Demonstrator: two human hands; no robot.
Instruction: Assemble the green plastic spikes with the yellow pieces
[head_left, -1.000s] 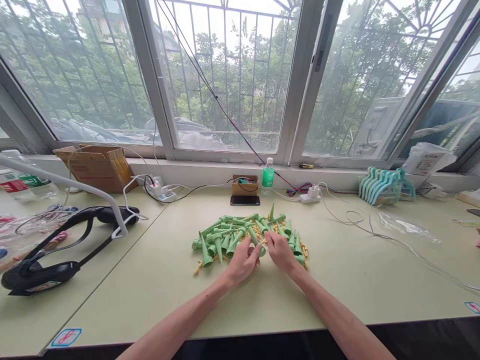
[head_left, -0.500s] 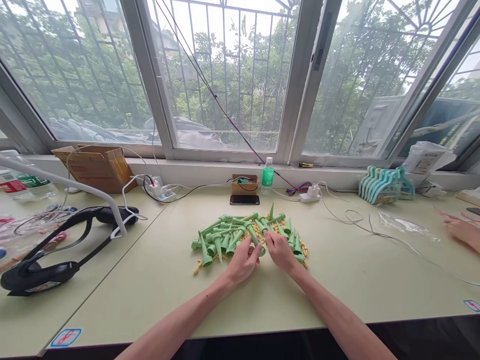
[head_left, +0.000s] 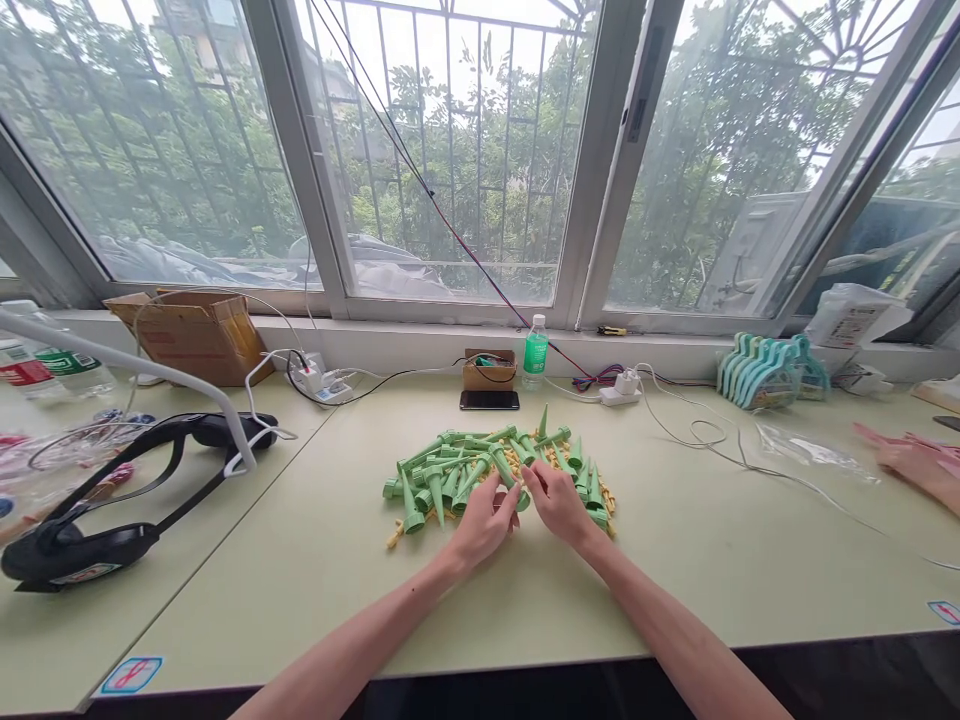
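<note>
A heap of green plastic plant-watering spikes (head_left: 436,486), hollow cones with wider capped ends, lies on the table before me. Small yellow pieces (head_left: 394,537) are scattered under and around them. My left hand (head_left: 481,522) grips one green watering spike (head_left: 523,501), its wide end towards me. Just right of that end, my right hand (head_left: 561,502) is closed in a pinch, with fingertips at the spike's rim. Whatever sits between those fingertips is too small and hidden to make out.
Behind the heap lie a phone (head_left: 489,400), a small cardboard box (head_left: 489,372) and a green-labelled bottle (head_left: 535,352). At left rests a black headset (head_left: 82,545). White cables (head_left: 742,462) and hangers (head_left: 761,372) are at right, near another person's hand (head_left: 919,470).
My right fingertips have shifted slightly left, closer to the spike's wide end. The other person's hand at far right has moved, with pink strips now showing around it.
</note>
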